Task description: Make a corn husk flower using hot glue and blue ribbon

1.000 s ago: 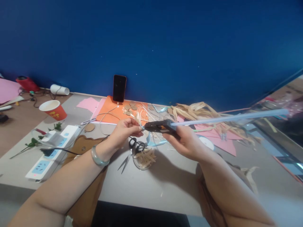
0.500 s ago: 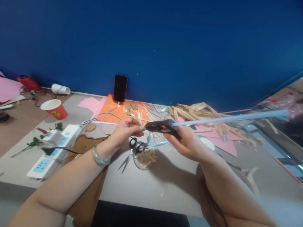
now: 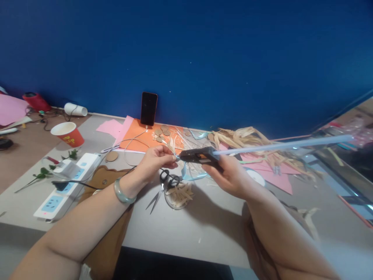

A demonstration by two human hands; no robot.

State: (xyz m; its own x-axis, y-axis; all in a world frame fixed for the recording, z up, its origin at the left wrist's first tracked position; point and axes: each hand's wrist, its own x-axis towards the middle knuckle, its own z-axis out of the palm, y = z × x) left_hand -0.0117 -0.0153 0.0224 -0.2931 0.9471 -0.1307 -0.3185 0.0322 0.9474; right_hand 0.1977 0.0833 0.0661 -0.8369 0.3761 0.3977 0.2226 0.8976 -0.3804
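My right hand (image 3: 233, 177) is wrapped round a black hot glue gun (image 3: 194, 154). Its nozzle points left, and a long translucent glue stick (image 3: 285, 146) sticks out of the back towards the right. The fingers of my left hand (image 3: 155, 163) are pinched right at the nozzle; what lies between them is too small to make out, though pale strips (image 3: 171, 144) show just above the fingertips. Below the hands, black-handled scissors (image 3: 163, 186) lie with their blades slightly apart. They touch a small round clear dish (image 3: 178, 196) filled with cut pale strips.
A phone (image 3: 148, 109) leans against the blue wall, plugged into a cable. Dried husks (image 3: 241, 136), orange paper (image 3: 135, 134) and pink paper (image 3: 279, 177) cover the back. To the left are a power strip (image 3: 54, 202), a red paper cup (image 3: 70, 136) and a brown leather-like piece (image 3: 101, 233).
Both hands keep the same pose, with the glue gun's nozzle still at the left fingertips. Only a very slight shift of the view shows.
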